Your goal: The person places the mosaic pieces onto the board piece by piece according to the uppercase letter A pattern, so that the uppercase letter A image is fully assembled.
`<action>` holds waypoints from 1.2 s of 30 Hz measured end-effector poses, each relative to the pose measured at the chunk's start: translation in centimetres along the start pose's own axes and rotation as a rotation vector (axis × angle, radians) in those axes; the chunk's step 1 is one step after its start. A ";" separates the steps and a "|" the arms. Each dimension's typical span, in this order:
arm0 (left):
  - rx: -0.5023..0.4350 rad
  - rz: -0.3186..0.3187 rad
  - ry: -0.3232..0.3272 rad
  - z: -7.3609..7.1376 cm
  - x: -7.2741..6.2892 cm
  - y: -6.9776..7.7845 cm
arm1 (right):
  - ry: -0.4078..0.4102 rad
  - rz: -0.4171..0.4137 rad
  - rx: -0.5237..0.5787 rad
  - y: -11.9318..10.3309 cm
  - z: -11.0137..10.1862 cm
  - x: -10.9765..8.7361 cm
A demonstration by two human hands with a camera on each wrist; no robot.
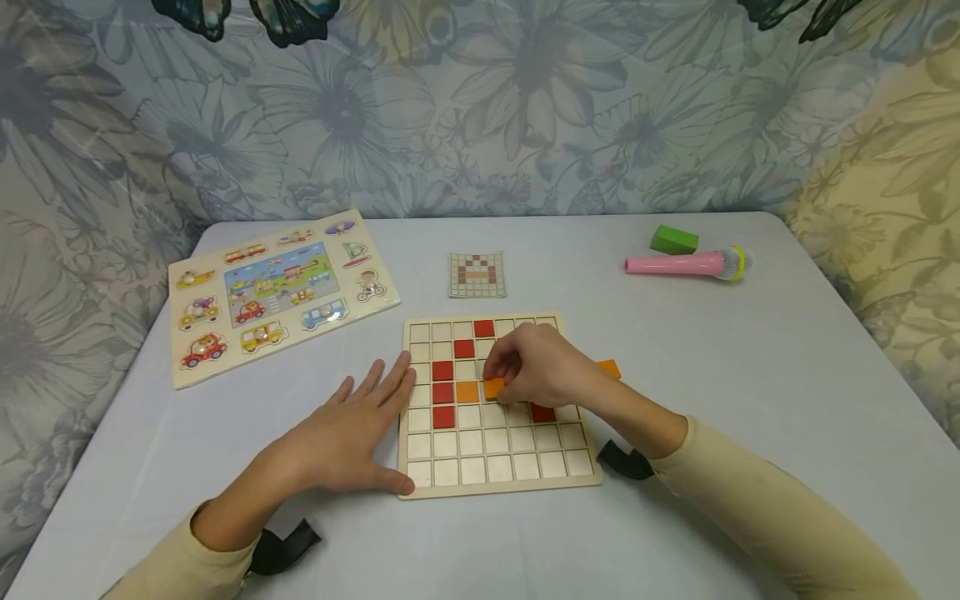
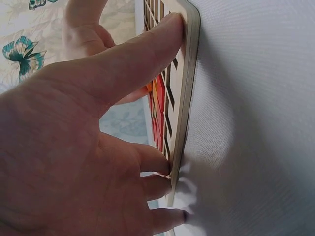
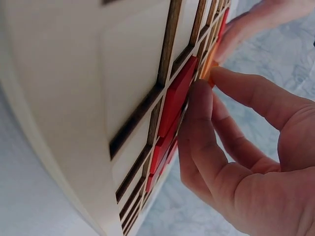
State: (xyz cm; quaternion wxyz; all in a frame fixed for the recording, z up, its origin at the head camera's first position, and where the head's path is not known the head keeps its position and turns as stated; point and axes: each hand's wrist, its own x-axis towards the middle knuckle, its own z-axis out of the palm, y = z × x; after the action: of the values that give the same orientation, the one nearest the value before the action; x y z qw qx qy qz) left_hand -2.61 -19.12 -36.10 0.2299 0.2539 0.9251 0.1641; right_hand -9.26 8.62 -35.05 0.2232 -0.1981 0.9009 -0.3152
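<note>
A wooden grid board (image 1: pixel 483 492) lies on the white table, with several red square tiles (image 1: pixel 444 417) and an orange tile (image 1: pixel 467 392) set in its cells. My right hand (image 1: pixel 543 367) pinches a second orange tile (image 1: pixel 493 388) between thumb and fingers at a cell just right of the first; in the right wrist view the fingertips touch the board there. Spread along the board's left edge is my left hand (image 1: pixel 337 442), its thumb (image 2: pixel 165 37) resting on the near corner and its fingertips at the side. The right hand hides some cells.
Beyond the board lies a small pattern card (image 1: pixel 477 275). A wooden vehicle puzzle (image 1: pixel 281 292) is at the back left. At the back right are a pink toy microphone (image 1: pixel 678 265) and a green block (image 1: pixel 675 240). Another orange tile (image 1: pixel 610 367) shows behind my right forearm.
</note>
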 end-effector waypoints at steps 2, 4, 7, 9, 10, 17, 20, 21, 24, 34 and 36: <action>0.005 0.002 0.001 0.0 0.0 0.0 | -0.001 0.002 -0.002 0.0 0.0 0.1; 0.008 0.005 0.001 0.0 0.0 0.0 | -0.001 0.002 -0.007 -0.1 0.1 0.1; 0.009 0.007 0.001 0.0 0.0 0.0 | -0.001 -0.003 -0.016 -0.1 0.2 0.2; 0.009 0.008 0.002 0.0 0.0 0.0 | -0.002 -0.006 -0.027 -0.1 0.3 0.3; 0.009 0.008 0.003 0.0 0.0 0.0 | 0.000 -0.007 -0.030 -0.1 0.4 0.3; 0.010 0.008 0.003 0.0 0.0 -0.1 | 0.005 -0.021 -0.073 -0.4 0.6 0.5; 0.009 0.007 0.004 0.0 0.0 -0.1 | 0.011 -0.029 -0.085 -0.4 0.7 0.5; 0.008 0.007 0.003 0.0 0.0 -0.1 | 0.012 -0.030 -0.087 -0.4 0.7 0.5; 0.007 0.006 0.001 0.0 0.0 -0.1 | 0.011 -0.029 -0.085 -0.5 0.7 0.4; 0.003 0.005 0.002 0.0 0.0 0.0 | 0.016 -0.076 -0.013 0.0 -0.2 -0.2; 0.006 0.005 0.002 0.0 0.0 0.0 | 0.026 -0.103 0.014 0.3 -0.7 -0.5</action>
State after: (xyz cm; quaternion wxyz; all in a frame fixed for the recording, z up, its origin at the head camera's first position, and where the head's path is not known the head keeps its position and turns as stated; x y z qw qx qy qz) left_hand -2.61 -19.15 -36.14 0.2276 0.2568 0.9252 0.1620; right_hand -9.28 9.43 -34.67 0.1964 -0.2384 0.8901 -0.3351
